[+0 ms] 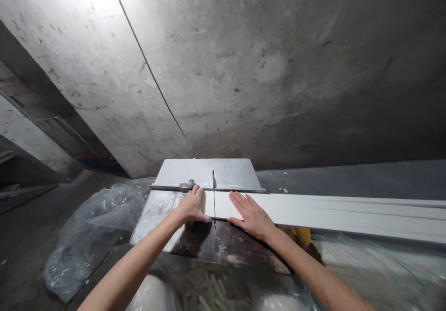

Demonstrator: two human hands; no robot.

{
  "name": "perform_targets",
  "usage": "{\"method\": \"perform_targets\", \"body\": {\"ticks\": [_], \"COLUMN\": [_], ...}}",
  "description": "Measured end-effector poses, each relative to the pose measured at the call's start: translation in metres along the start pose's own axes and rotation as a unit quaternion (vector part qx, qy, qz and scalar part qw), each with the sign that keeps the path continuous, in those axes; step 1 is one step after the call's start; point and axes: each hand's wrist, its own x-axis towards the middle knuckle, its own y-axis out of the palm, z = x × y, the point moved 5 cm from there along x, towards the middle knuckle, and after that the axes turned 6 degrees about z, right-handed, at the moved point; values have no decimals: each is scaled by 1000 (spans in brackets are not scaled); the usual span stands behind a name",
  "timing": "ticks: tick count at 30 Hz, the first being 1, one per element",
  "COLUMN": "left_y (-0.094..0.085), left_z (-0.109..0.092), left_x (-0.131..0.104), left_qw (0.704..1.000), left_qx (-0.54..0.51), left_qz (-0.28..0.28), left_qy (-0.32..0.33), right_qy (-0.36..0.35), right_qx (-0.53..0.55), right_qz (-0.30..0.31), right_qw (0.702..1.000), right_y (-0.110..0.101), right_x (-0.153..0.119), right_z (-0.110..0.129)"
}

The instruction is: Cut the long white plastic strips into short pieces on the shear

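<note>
A long white board [289,206] lies across a table saw, against a dark metal fence [167,188]. The thin upright saw blade [213,199] stands at the board's left end, between my two hands. My left hand [191,205] grips the short end left of the blade, thumb at the near edge and fingers toward the far edge. A small metal clamp [187,186] sits on the fence by its fingertips. Right of the blade, my right hand [249,216] lies flat on the board, fingers stretched out and thumb apart. Whether the blade turns, I cannot tell.
Behind the saw table [205,167] rises a concrete wall [244,69] with a dark cord [153,76]. Clear plastic sheeting [94,236] lies on the left floor. Several white offcuts [212,288] lie below the table's front edge. A yellow container [302,236] is under the board.
</note>
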Motion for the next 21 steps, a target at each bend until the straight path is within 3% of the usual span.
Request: {"method": "perform_targets", "body": {"ticks": [3,6,8,11,14,17,19,21], "left_y": [11,23,27,24,14,5,1,0], "left_z": [-9,-27,-37,-30,-3,19,22,16], "left_x": [-42,-98,-131,-155,-151,-128,-104,-76], "left_qw": [999,987,976,980,990,987,986,991], "left_qx": [33,39,6,-36,-69,-100,-109,-102], "left_qz": [32,85,116,105,24,-67,-90,-75], "left_qy": [22,127,186,168,122,109,88,53], "right_qy": [-8,-14,-17,-13,-12,36,74,90], "right_qx": [-6,-3,11,44,89,138,161,178], "right_qz": [6,9,8,10,0,-47,-78,-93], "right_qw": [1000,1000,1000,999,996,989,981,975], "right_y": [-1,-3,-2,1,2,0,-1,-1], "right_x": [-22,-27,-17,11,36,46,47,45], "right_z": [6,10,20,48,75,81,78,74]}}
